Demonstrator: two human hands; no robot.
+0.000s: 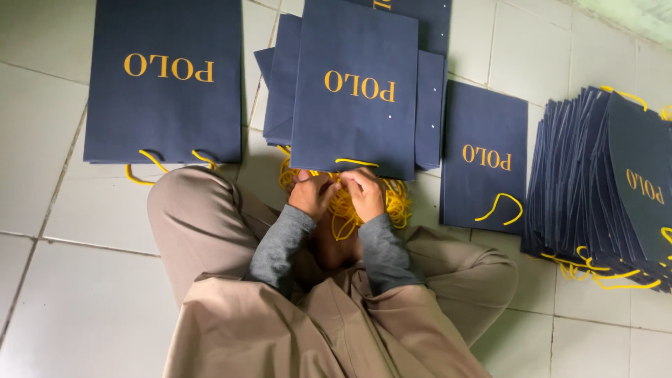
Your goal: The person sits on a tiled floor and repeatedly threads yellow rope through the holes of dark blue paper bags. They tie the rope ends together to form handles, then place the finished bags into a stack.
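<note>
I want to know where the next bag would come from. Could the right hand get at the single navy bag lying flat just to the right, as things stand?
Probably yes. The right hand is busy at the yellow cords, but the single navy bag lies flat beside it on the tiled floor, nothing between them.

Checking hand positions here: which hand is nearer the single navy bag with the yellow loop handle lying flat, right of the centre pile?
Right. The right hand works beside that single navy bag, apart from it; the left hand sits farther away, beyond the right.
</note>
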